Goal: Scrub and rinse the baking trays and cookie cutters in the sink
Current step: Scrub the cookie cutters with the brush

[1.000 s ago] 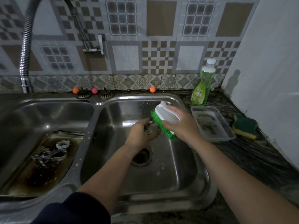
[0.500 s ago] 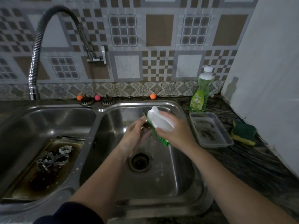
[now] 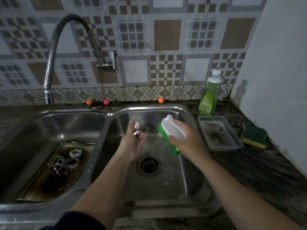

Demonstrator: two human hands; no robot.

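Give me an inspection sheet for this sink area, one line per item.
Surface: dark stone counter around a steel double sink.
Job's things: metal cookie cutter in the left hand; more cookie cutters on a stained baking tray in the left basin; green scrub brush.
Clutter: soap bottle, clear plastic tray, sponge, two strainers.
Grippers: left hand holds the cutter in its fingers; right hand grips the brush, apart from the cutter.
Cables: nothing seen.
Surroundings: patterned tile wall, flexible faucet over the left basin, no water seen running.
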